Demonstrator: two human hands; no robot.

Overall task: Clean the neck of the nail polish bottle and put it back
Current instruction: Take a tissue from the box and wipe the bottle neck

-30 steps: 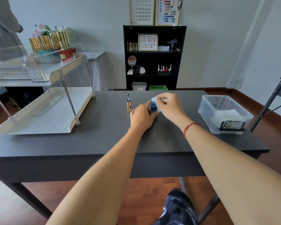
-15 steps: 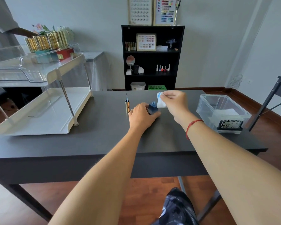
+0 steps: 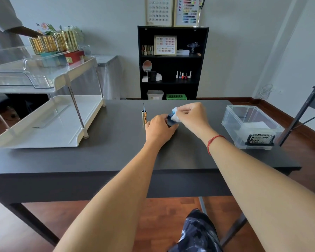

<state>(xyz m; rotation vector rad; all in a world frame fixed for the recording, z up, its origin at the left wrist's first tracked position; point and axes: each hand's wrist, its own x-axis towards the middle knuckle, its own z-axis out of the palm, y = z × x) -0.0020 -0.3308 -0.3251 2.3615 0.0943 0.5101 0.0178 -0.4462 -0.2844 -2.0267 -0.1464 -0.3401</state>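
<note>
Dark blue nail polish bottle [image 3: 170, 120] sits on the dark table [image 3: 116, 142], uncapped, mostly hidden by the fingers around it. A white wipe [image 3: 175, 116], smudged blue, presses against its top. Just to the left its gold cap [image 3: 144, 117] stands inverted, brush [image 3: 143, 106] pointing straight up

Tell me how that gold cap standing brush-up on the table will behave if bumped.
The gold cap is tall and narrow on a small base, so it would probably tip easily. Being round, it would likely roll. Its upright brush could smear polish on the table.
</note>
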